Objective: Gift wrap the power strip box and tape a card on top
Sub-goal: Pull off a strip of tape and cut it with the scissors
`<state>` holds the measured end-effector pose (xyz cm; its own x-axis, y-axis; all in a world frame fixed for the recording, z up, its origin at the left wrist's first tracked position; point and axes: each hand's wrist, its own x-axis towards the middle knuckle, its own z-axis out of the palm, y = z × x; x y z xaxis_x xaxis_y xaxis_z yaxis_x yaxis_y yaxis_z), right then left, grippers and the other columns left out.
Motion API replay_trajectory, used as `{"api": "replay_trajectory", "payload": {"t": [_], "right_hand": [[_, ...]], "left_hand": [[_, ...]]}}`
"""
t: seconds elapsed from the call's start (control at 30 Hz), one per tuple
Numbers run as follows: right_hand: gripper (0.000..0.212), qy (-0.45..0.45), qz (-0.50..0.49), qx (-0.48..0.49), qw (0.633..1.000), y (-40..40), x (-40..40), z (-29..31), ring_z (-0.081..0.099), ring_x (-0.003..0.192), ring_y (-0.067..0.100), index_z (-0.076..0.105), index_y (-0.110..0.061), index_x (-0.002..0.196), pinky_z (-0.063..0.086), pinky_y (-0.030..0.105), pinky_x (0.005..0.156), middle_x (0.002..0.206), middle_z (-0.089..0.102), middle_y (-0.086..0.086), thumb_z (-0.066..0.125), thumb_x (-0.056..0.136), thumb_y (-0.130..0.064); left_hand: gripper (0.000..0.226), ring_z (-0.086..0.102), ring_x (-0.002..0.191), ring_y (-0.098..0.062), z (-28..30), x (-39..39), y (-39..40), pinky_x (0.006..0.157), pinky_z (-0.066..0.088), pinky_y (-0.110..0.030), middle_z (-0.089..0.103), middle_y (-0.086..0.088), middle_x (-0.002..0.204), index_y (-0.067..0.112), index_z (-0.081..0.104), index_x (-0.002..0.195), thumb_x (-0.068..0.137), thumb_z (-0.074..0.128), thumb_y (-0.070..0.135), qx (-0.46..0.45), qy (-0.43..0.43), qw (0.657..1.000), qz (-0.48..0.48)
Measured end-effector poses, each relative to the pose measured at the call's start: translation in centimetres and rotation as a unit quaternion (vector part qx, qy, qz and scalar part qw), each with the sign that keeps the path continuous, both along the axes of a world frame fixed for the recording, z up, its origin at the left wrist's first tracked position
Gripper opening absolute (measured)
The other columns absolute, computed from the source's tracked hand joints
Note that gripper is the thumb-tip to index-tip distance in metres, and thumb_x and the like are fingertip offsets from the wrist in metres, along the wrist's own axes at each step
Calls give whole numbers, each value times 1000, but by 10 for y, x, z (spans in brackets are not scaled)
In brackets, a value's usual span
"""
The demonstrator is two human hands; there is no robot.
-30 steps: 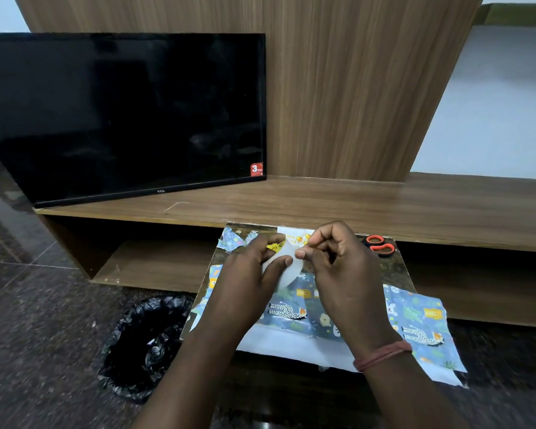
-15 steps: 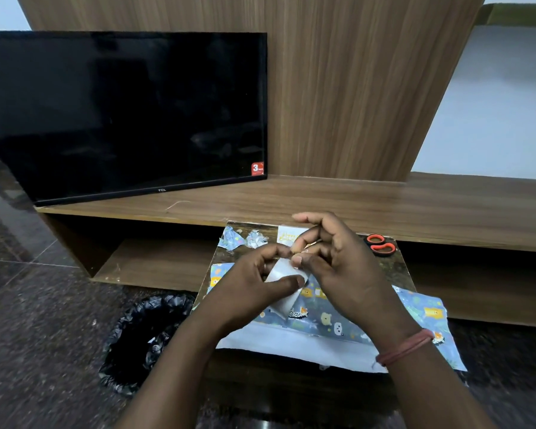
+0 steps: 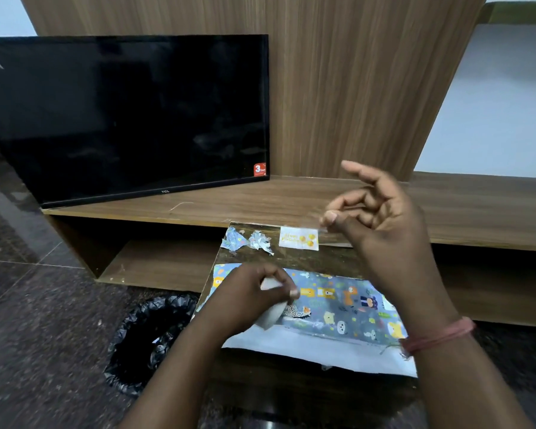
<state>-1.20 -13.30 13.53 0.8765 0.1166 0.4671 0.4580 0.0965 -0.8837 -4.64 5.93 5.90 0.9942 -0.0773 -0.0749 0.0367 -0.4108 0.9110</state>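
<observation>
the wrapped power strip box (image 3: 338, 308) lies flat near the front edge of the small dark table (image 3: 291, 258), its animal-print paper already closed over the top, with a white flap of paper (image 3: 307, 348) spread out along the table's front edge. the card (image 3: 298, 239), white with yellow print, lies near the back edge of the table, apart from the box and not yet taped on. beside it, toward the back left corner, sit two crumpled paper scraps (image 3: 248, 241).

the left hand (image 3: 254, 297) rests over the left end of the box, fingers curled round a white tape roll (image 3: 271, 309). the right hand (image 3: 375, 212) is raised above the back right of the table; thumb and forefinger pinch together on what looks like a clear strip of tape (image 3: 319, 226), though the strip is faint and hard to make out; the other fingers are spread loose.

the step in hand seems to be pulling a length of tape off the roll. the next move likely calls for tearing it free, then pressing it down on a seam or on the card once that is laid on the box; the risk is the strip folding on itself.

behind the table runs a wooden tv bench (image 3: 291, 205) with a dark television (image 3: 130, 119) on it, and a black-lined bin (image 3: 149, 339) stands on the floor at the left.
</observation>
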Motion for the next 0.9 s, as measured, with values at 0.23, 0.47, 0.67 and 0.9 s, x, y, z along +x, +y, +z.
{"api": "replay_trajectory", "payload": {"t": [0.23, 0.47, 0.67, 0.9], "right_hand": [[53, 108, 11, 55, 993, 6, 5, -27, 70, 73, 20, 56, -13, 131, 57, 25, 67, 85, 68, 12, 65, 87, 15], [57, 131, 3, 12, 991, 9, 6, -45, 67, 74, 25, 56, -15, 132, 61, 35, 68, 93, 64, 13, 65, 85, 17], [65, 82, -41, -78, 993, 7, 2, -50, 58, 74, 7, 58, -35, 127, 56, 20, 73, 95, 57, 3, 77, 80, 7], [55, 89, -104, -7, 991, -1, 7, -50, 56, 67, -5, 58, -17, 129, 50, 11, 69, 86, 52, 0, 73, 83, 10]], "left_hand": [[20, 70, 101, -43, 2, 8, -6, 93, 54, -62, 76, -14, 102, 26, 75, 97, 81, 84, 34, -162, -29, 985, 45], [42, 71, 109, -33, -11, 13, -8, 103, 50, -60, 76, -8, 113, 28, 66, 124, 87, 79, 15, -206, -37, 977, 46], [25, 73, 96, -33, -7, 9, -17, 84, 59, -50, 74, -20, 111, 19, 68, 124, 101, 61, 13, -268, -9, 962, 56], [36, 74, 99, -32, -9, 14, -28, 84, 58, -46, 74, -14, 117, 16, 56, 135, 104, 48, 2, -349, -9, 936, 47]]}}
